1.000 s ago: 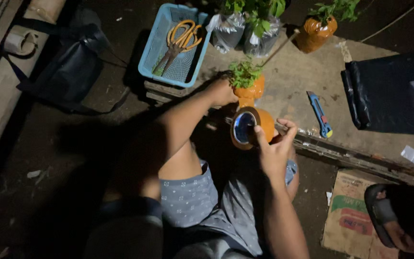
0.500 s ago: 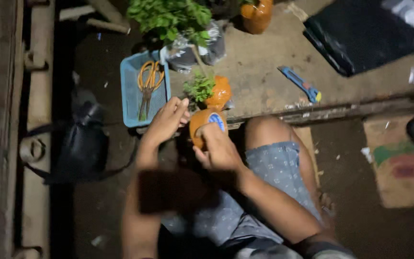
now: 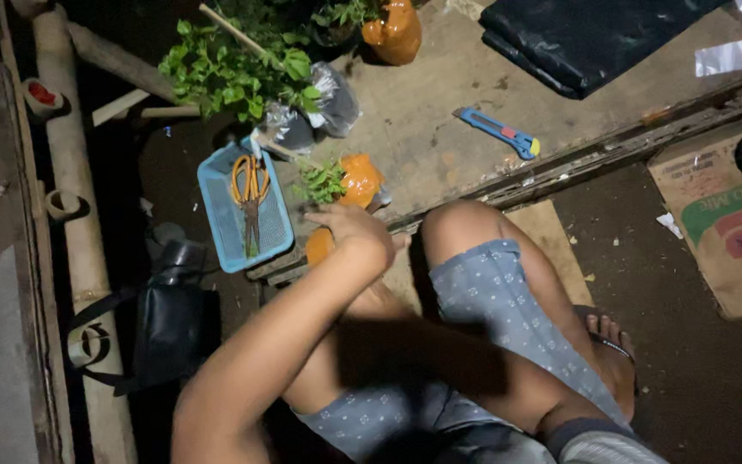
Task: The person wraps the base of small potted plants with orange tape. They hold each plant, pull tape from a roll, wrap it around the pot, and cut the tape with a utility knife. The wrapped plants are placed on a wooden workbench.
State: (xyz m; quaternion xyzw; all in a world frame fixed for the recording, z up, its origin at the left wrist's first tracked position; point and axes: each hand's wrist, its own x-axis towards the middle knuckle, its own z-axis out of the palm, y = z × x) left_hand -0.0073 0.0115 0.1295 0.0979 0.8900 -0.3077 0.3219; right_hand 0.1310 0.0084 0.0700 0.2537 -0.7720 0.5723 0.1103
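Left hand [image 3: 354, 230] covers small orange plastic pot [image 3: 319, 247] at wooden platform's [image 3: 440, 146] edge; grip state unclear; steady it upright.

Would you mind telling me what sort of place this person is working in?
Probably a makeshift outdoor potting spot at night: leafy seedlings in plastic bags, small orange pots, and a blue basket holding orange-handled shears on a worn board floor.

Left hand [image 3: 355, 230] covers an orange pot [image 3: 319, 246].
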